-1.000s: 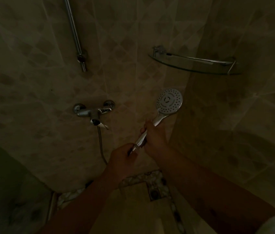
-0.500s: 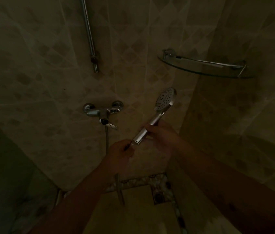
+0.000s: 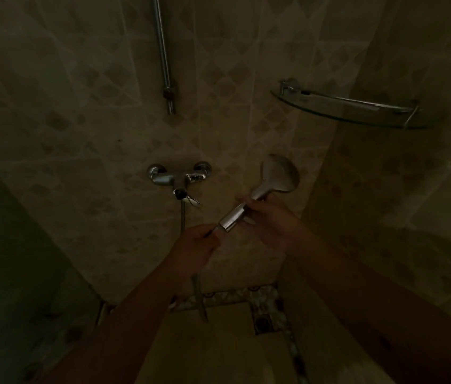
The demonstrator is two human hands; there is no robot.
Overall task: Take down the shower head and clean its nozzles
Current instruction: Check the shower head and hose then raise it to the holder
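Note:
The chrome shower head is off the wall and held out in front of the tiled corner, its round head up and to the right with the smooth back turned toward me. My right hand grips its handle in the middle. My left hand grips the hose fitting at the handle's lower end. The metal hose drops from under my left hand toward the floor. The nozzle face is hidden.
A chrome mixer tap is on the wall to the left of the head. The vertical slide rail ends above it. A glass corner shelf hangs at upper right. A floor drain lies below. The light is dim.
The shower head has turned about its handle: the nozzle face that looked at me now faces away, and its back shows. Both hands kept their hold. The view shifted slightly.

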